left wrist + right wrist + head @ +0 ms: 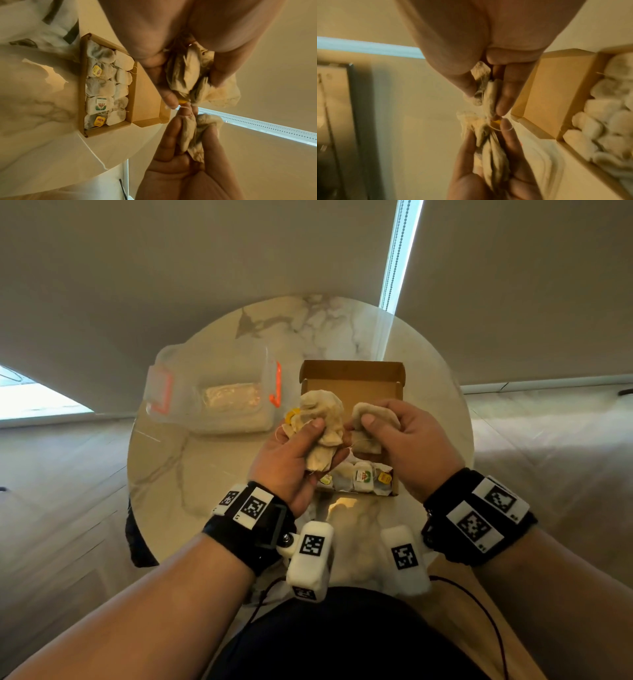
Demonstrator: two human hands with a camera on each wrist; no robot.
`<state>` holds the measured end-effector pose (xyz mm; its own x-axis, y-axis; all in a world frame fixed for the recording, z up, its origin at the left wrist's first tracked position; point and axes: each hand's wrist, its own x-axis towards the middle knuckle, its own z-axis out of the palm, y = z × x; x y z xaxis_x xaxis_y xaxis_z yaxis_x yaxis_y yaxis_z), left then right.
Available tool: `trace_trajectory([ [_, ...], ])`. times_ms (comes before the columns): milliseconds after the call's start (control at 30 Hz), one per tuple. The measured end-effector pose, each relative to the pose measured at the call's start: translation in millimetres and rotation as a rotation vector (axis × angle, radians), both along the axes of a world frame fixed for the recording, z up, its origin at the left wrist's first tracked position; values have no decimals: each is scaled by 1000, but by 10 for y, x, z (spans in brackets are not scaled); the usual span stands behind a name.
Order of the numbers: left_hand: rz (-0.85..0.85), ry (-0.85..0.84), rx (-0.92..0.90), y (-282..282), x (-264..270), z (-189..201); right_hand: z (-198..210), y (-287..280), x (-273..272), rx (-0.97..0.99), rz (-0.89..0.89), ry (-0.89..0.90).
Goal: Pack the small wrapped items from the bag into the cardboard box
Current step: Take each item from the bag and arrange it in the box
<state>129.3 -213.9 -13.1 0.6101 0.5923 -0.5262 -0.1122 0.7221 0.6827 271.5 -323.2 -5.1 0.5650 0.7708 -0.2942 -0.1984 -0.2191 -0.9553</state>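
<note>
One round marble table, pale wood floor, drawn blinds

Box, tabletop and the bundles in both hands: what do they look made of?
The brown open box looks like plain matte cardboard, with folded flaps. The round pale tabletop looks like polished marble or an imitation: grey veins, glossy reflections. The crumpled beige bundles look like thin porous filter paper, with strings and a yellow tag: probably tea bags.

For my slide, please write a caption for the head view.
Both hands, left hand and right hand, hold tea bags above the cardboard box.
</note>
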Motion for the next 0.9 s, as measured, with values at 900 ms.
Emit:
trace_trajectory([
  [900, -59, 23, -80, 54, -31, -49, 211, 27, -184, 38, 122, 384],
])
